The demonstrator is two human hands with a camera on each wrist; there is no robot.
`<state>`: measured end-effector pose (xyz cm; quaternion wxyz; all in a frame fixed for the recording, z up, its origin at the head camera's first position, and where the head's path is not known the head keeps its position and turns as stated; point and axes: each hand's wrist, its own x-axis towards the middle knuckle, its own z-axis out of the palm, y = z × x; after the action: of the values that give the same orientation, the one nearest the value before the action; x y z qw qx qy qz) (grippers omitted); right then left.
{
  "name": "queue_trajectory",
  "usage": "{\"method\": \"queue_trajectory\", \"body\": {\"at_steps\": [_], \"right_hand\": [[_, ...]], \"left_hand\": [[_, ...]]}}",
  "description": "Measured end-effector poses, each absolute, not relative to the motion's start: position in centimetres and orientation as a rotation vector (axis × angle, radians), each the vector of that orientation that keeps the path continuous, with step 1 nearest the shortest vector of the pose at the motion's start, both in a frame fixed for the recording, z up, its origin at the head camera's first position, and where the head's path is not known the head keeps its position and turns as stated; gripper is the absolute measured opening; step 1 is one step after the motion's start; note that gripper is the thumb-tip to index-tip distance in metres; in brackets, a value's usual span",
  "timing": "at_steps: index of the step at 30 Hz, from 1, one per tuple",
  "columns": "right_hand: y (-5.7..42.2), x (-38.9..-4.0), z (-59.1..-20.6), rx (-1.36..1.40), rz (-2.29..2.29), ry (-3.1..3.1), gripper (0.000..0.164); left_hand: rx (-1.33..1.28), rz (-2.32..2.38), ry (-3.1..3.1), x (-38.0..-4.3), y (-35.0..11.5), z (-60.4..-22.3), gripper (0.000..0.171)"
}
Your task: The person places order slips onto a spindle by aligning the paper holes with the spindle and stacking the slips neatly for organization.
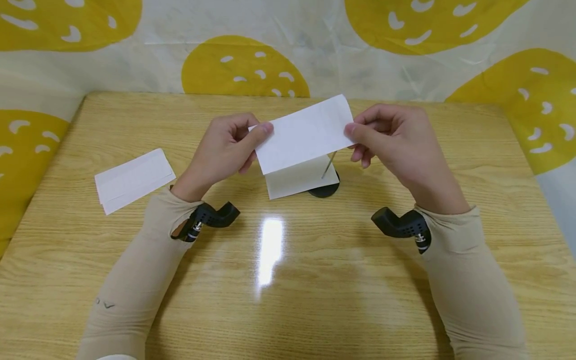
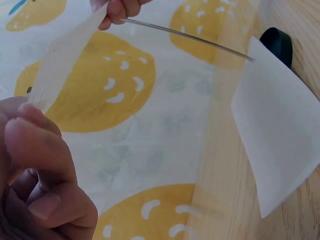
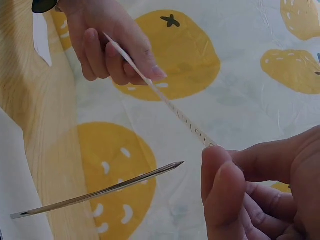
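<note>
My left hand (image 1: 225, 150) pinches the left end of a white paper slip (image 1: 306, 132) between thumb and fingers. At the slip's right end, my right hand (image 1: 398, 142) pinches the edge. The slip is stretched between both hands, tilted, its right end higher in the head view. Below it stands a bill spike, a thin metal rod (image 3: 115, 188) with a pointed tip on a round black base (image 1: 325, 191). Another paper slip (image 1: 292, 181) is pierced by the rod low down, over the base. In the right wrist view, the rod's tip shows bare below the held slip.
A small pile of white paper slips (image 1: 135, 181) lies on the left of the wooden table (image 1: 315, 300). Behind the table hangs a white cloth with yellow fruit prints (image 1: 245, 65). Black wrist cameras (image 1: 220, 216) stick out from both sleeves.
</note>
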<state>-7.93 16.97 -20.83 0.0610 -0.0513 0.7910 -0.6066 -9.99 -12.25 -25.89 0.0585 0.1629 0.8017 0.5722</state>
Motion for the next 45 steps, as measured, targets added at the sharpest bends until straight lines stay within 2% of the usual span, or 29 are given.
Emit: {"method": "queue_trajectory", "body": {"at_steps": [16, 45], "right_hand": [[17.2, -7.8, -20.6, -0.095, -1.732, 2.435, 0.023], [18.2, -7.7, -20.6, -0.048, -1.556, 2.399, 0.029]], "left_hand": [[0.439, 1.819, 2.246, -9.6, -12.5, -25.4, 0.018], [0.338, 1.719, 2.265, -9.5, -12.2, -25.1, 0.022]]}}
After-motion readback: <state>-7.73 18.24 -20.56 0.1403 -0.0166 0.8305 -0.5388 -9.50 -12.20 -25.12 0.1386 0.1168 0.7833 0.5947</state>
